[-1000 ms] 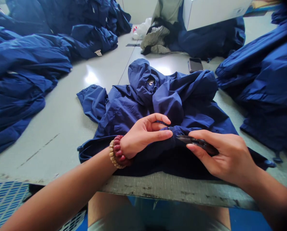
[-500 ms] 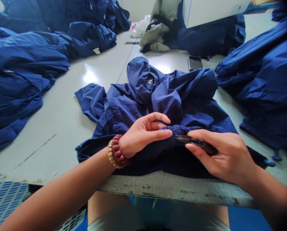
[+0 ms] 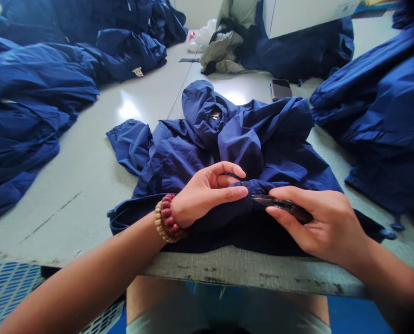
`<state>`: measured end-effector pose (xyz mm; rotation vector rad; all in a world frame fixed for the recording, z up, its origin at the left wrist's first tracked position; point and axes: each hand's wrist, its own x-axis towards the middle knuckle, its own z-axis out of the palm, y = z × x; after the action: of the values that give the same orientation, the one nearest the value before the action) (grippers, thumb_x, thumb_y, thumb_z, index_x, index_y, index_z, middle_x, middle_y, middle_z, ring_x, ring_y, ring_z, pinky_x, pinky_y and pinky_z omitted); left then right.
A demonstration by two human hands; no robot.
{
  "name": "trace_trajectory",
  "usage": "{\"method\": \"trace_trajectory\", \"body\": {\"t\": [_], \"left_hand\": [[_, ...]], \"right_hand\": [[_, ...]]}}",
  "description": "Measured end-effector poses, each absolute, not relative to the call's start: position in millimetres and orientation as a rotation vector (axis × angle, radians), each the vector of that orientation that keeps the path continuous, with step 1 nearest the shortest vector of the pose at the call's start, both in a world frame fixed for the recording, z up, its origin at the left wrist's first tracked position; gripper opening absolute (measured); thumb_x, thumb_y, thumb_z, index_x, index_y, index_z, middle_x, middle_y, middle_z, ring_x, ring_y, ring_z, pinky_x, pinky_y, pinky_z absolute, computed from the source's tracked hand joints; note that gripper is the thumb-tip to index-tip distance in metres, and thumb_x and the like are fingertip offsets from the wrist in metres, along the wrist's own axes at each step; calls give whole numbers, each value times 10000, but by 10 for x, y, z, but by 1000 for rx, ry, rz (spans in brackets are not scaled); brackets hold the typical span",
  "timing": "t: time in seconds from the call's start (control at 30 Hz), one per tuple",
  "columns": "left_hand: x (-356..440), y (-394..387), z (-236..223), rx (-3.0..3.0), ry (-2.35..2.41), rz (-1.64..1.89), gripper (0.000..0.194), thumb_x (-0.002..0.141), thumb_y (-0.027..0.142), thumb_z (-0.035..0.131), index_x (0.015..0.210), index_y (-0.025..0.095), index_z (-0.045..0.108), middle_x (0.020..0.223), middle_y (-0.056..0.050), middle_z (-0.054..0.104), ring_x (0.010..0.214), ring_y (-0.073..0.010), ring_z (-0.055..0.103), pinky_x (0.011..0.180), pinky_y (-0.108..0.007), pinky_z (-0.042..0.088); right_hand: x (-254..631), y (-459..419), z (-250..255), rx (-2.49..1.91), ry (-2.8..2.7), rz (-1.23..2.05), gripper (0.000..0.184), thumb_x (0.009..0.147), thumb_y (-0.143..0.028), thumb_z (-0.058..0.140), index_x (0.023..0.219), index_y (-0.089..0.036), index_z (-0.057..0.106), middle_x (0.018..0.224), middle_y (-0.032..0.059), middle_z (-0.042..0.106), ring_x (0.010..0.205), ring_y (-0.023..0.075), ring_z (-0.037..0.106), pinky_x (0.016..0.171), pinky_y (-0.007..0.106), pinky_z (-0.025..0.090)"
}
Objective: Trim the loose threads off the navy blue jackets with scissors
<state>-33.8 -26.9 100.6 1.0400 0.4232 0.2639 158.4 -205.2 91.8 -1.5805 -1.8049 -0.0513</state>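
Note:
A navy hooded jacket (image 3: 227,139) lies crumpled on the grey table (image 3: 88,176) in front of me. My left hand (image 3: 207,192), with a red and tan bead bracelet on the wrist, pinches the jacket's elastic cuff (image 3: 258,188) between thumb and fingers. My right hand (image 3: 318,222) grips small thread snips (image 3: 279,205), their blades pointing left and touching the cuff just beside my left fingertips.
Heaps of navy jackets lie at the left (image 3: 29,106) and at the right (image 3: 384,120). A dark phone (image 3: 281,89) rests behind the jacket. Farther back are grey-green cloth (image 3: 224,53), a white bag (image 3: 201,39) and a white box (image 3: 304,14).
The whole view has shifted slightly. Both hands keep the same hold on the cuff and the snips.

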Motion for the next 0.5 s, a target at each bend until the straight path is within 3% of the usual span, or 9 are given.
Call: {"method": "trace_trajectory", "body": {"t": [0.5], "left_hand": [[-338,-272,1026,1055,410,278,400,802,208,963,1084,155,684,771,27,735,653,-64,682,636,-138,515]], "right_hand": [[1578,-2065,959,-1600,-1778,-109,126,1009,-280,725,1118,-217,722,853,3,804,575,129,707,592,237,569]]}}
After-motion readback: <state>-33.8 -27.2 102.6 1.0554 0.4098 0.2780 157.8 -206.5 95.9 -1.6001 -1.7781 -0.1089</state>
